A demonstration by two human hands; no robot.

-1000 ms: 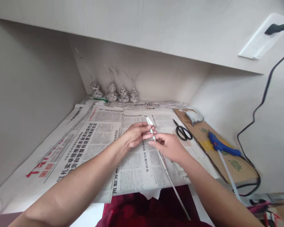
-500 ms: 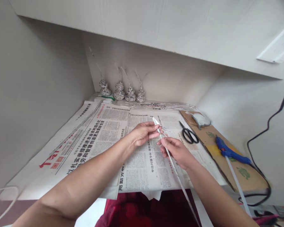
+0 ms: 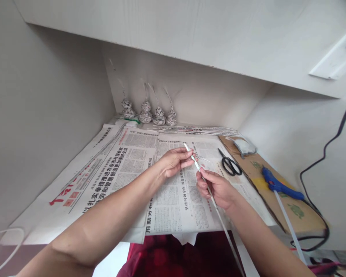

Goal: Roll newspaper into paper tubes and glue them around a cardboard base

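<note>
Between finger and thumb, my left hand (image 3: pixel 178 159) pinches the upper end of a thin rolled paper strip (image 3: pixel 219 214), whose pale tip sticks out beyond the fingers. Just below, on the same strip, my right hand (image 3: pixel 215 184) is closed with its thumb on top. The strip slants down past the right wrist towards my lap. A short thin piece (image 3: pixel 203 159) shows beside the left fingertips; whether it is attached to the strip I cannot tell. Under both hands lie spread newspaper sheets (image 3: pixel 170 207).
Several gourd-shaped woven paper pieces (image 3: pixel 145 113) stand at the back wall, beside a bundle of paper rods (image 3: pixel 196 130). Black scissors (image 3: pixel 231 165) lie to the right. A blue glue gun (image 3: pixel 281 186) with a cord rests on cardboard (image 3: pixel 262 192). A shelf (image 3: pixel 173 34) overhangs the table.
My right hand has slid slightly down the strip, away from my left fingers, and its fingers have curled in more. My left hand has stayed nearly still.
</note>
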